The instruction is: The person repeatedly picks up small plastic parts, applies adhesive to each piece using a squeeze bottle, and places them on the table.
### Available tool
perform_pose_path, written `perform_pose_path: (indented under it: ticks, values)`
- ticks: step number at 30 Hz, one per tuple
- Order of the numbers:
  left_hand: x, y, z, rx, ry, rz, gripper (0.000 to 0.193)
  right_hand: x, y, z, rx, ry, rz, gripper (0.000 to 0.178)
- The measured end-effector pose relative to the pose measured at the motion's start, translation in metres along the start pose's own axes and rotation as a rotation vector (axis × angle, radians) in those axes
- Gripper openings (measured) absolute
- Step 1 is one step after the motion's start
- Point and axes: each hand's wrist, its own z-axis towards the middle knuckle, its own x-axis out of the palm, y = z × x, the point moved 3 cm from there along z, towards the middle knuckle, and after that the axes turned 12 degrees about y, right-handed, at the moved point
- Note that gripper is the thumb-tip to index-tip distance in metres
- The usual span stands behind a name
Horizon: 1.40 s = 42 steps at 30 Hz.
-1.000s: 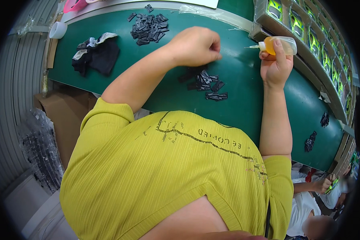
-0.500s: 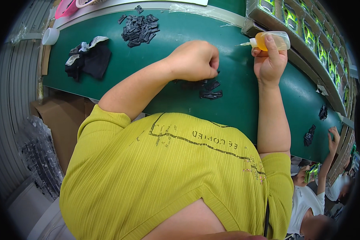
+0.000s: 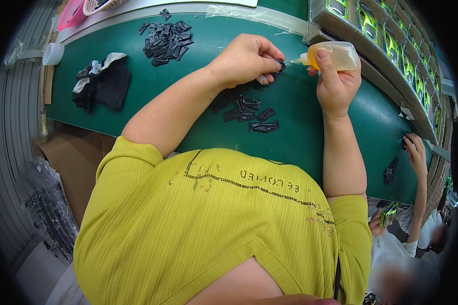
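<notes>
Between the fingertips of my left hand is a small black plastic piece, pinched and partly covered by the fingers. My right hand is wrapped round a clear squeeze bottle with amber liquid, tipped on its side. Its thin needle tip points left and reaches the black piece; whether they touch I cannot tell. Below my left hand several loose black pieces lie on the green table. A bigger pile of such pieces lies farther off to the left.
A black and white cloth and a white cup are at the left. Pink baskets stand at the far left. Cardboard trays of green-and-black items line the right. A co-worker's hand rests near a small black pile.
My left hand has lifted a black piece from the near pile and moved away from me. The bottle has come left, bringing its needle to the piece. The co-worker's hand has reached farther onto the table.
</notes>
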Motion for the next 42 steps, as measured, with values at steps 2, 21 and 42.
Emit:
perform_pose_path:
  ticks: [2,21,42]
  values:
    - [0.000,0.000,0.000,0.002,0.003,0.000,0.025,0.001,0.001,0.000,0.008,0.000,-0.019,0.024]
    - [0.001,0.000,0.001,0.000,0.004,0.010,0.024,0.003,0.000,-0.002,-0.051,0.048,-0.104,0.023]
    - [-0.002,0.002,0.001,-0.017,-0.025,-0.032,0.022,0.006,-0.001,-0.007,0.054,0.147,0.003,0.027]
